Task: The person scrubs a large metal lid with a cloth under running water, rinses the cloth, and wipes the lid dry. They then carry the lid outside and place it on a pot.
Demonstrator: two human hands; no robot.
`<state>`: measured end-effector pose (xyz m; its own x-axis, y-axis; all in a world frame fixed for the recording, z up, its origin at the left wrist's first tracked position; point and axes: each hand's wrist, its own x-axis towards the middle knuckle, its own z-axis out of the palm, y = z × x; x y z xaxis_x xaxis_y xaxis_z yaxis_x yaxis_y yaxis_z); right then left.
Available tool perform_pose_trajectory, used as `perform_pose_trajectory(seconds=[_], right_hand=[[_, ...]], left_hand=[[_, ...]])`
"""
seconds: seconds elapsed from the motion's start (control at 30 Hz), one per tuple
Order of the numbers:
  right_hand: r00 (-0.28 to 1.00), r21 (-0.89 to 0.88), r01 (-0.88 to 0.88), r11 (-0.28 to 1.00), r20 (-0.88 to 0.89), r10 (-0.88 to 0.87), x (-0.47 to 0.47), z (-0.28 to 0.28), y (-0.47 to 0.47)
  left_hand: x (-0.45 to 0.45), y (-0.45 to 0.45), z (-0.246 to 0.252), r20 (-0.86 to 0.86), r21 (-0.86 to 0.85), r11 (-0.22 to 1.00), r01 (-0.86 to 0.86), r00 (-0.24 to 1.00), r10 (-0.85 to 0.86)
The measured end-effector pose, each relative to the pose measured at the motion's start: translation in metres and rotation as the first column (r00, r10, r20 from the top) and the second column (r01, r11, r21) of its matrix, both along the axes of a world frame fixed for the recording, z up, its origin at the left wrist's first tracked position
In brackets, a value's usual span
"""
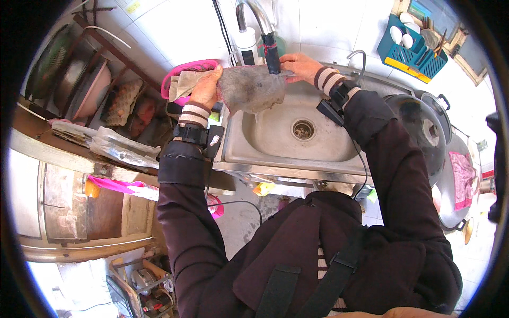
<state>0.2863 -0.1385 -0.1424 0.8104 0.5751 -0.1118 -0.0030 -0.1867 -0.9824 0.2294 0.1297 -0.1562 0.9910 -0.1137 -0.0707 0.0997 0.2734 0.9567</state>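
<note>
A stained grey cloth hangs spread between my two hands above the left part of a stainless steel sink. My left hand grips its left edge, thumb up. At its upper right corner, my right hand pinches the fabric beside the faucet. The chrome faucet curves down, and its black-wrapped spout end reaches in front of the cloth's top edge. Whether water is running cannot be made out. Dark bits sit in the drain.
A pink plastic basket with a beige cloth stands left of the sink. To the right are a dark pot lid and a pink cloth. A teal utensil rack hangs on the tiled wall. Egg trays fill a left shelf.
</note>
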Motion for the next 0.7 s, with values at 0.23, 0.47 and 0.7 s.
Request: perform_pose_trajectory(seconds=[0.23,0.47,0.7], right_hand=[[0.994,-0.031,0.082,0.996,0.073,-0.08,0.0,0.006,0.003],[0.981,-0.053,-0.021,0.998,0.193,0.031,0.01,0.009,-0.008],[0.946,-0.194,0.015,0.981,0.32,0.049,0.023,0.014,-0.024]], left_hand=[[-0.002,-0.009,0.008,0.002,0.043,0.995,-0.088,0.996,0.088],[-0.003,-0.013,0.016,0.052,0.005,0.993,-0.117,0.992,0.117],[0.001,-0.026,0.011,0.05,-0.048,0.999,0.001,0.999,0.001]])
